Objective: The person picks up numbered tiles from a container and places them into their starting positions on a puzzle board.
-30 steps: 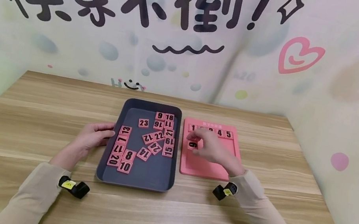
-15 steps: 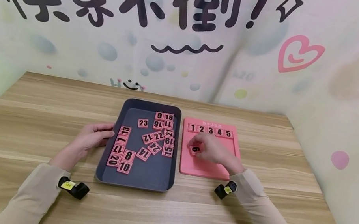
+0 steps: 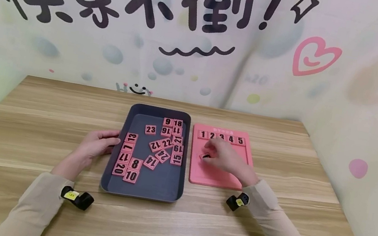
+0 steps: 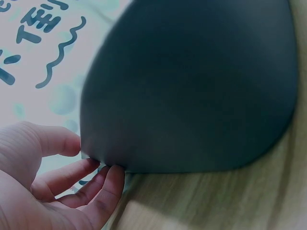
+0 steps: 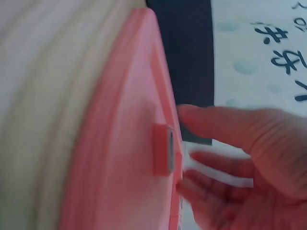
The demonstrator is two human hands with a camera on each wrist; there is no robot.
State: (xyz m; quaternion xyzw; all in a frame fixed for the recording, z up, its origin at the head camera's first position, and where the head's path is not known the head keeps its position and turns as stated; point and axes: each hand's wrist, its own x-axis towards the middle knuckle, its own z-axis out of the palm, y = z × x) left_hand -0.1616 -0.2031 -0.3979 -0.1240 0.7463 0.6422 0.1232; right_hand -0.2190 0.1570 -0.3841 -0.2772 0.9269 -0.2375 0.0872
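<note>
My left hand grips the left side of a dark grey tray. In the left wrist view the thumb is at its rim and the fingertips are against its outer wall. To the right lies a pink number-puzzle board, with tiles 1 to 5 in its top row. My right hand is bent over the board, above a loose number tile that it mostly hides in the head view. In the right wrist view the tile lies on the board, with thumb and fingertips spread on either side and a gap showing.
Several pink number tiles lie in the tray, some in a column at its left and others scattered at its right. Tray and board stand close side by side on the wooden table. A printed wall closes the back.
The loose tile has moved slightly right and turned, and the right hand now covers more of it. The right hand shifted a little right with it. The left hand and tray stay put.
</note>
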